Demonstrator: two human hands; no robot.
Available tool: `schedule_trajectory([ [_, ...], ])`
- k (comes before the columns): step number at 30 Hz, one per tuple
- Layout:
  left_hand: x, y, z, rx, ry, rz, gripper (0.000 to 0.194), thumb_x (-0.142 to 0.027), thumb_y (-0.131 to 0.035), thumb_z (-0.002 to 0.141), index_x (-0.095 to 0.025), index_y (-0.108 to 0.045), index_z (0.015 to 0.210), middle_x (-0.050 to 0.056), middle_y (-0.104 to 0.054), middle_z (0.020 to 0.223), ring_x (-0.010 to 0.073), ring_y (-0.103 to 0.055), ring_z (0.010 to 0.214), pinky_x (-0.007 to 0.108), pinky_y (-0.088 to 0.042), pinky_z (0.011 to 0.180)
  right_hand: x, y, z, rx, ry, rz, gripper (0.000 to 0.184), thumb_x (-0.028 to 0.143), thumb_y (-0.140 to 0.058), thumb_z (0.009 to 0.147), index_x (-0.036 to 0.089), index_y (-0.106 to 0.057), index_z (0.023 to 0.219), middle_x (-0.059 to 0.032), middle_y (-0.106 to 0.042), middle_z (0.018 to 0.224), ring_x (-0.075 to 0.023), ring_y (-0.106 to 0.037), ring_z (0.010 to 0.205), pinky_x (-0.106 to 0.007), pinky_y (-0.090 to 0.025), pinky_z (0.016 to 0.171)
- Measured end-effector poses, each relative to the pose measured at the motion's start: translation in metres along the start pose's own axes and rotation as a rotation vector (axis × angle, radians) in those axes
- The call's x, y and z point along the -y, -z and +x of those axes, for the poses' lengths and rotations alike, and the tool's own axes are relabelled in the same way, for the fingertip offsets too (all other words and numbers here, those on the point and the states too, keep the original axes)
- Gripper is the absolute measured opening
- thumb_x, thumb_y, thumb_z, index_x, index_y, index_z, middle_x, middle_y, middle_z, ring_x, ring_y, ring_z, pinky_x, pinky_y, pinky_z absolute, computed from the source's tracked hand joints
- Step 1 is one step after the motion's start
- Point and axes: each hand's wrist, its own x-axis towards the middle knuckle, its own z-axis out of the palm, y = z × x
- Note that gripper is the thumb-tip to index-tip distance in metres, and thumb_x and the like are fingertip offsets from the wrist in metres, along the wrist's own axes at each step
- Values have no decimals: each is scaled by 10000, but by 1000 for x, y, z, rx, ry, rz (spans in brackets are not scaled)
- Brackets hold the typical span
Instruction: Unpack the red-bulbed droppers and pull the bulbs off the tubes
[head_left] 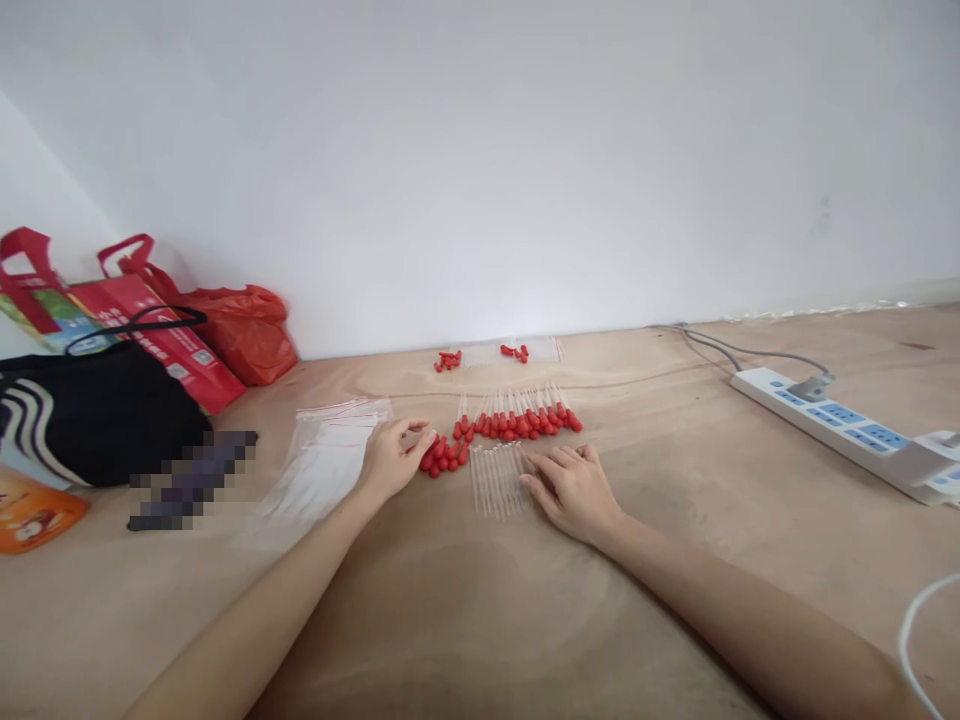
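My left hand (pixel 394 458) is at the left side of a loose pile of red rubber bulbs (pixel 444 458). Its thumb tip meets the pile's edge, with the fingers apart and no held thing visible. On the other side, my right hand (pixel 576 492) rests low over the table with fingers apart. Its fingertips are at the right edge of a row of clear thin dropper tubes (pixel 496 482), laid side by side. Just beyond lies a row of droppers with red bulbs (pixel 525 420), their clear tips pointing away from me.
Clear zip bags (pixel 330 455) lie left of my left hand. Near the wall are another clear bag (pixel 480 353) and more red bulbs (pixel 448 361). Far left stand a black bag (pixel 112 410) and a red plastic bag (pixel 244 335). A white power strip (pixel 847 430) lies right.
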Motion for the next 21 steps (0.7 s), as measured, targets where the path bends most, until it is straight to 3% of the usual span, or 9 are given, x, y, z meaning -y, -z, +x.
schedule_trajectory([
  [3, -9, -3, 19, 192, 190, 105, 271, -441, -533, 690, -221, -653, 793, 57, -646, 896, 240, -540, 905, 335, -395, 743, 0, 1, 0, 23, 40, 39, 261, 317, -370, 871, 187, -581, 953, -32, -630, 751, -144, -516, 730, -301, -224, 649],
  [5, -14, -10, 34, 259, 267, 113, 286, -479, -552, 658, -220, -660, 714, 54, -661, 795, 248, -563, 848, 327, -392, 700, 0, 2, -1, 33, 71, 52, 276, 292, -336, 886, 188, -572, 984, -31, -630, 733, -141, -510, 723, -299, -229, 643],
  [9, -18, -25, 54, 358, 326, 78, 320, -507, -584, 610, -195, -623, 550, 20, -602, 515, 196, -574, 632, 258, -374, 564, -1, 3, -1, 46, 85, 65, 281, 279, -319, 894, 191, -565, 997, -30, -634, 734, -141, -504, 721, -298, -235, 635],
  [14, -20, -36, 60, 437, 362, 43, 295, -415, -579, 644, -168, -577, 482, -1, -518, 406, 142, -502, 471, 227, -314, 463, -2, 4, 0, 53, 47, 134, 268, 278, -327, 890, 188, -566, 971, -27, -648, 766, -145, -499, 725, -304, -241, 644],
  [21, -19, -24, 62, 492, 386, -22, 289, -340, -518, 718, -162, -562, 495, -60, -313, 300, 89, -311, 329, 221, -225, 397, -2, 4, 0, 7, 11, 187, 255, 269, -353, 873, 187, -573, 973, -20, -647, 755, -146, -480, 692, -301, -238, 644],
])
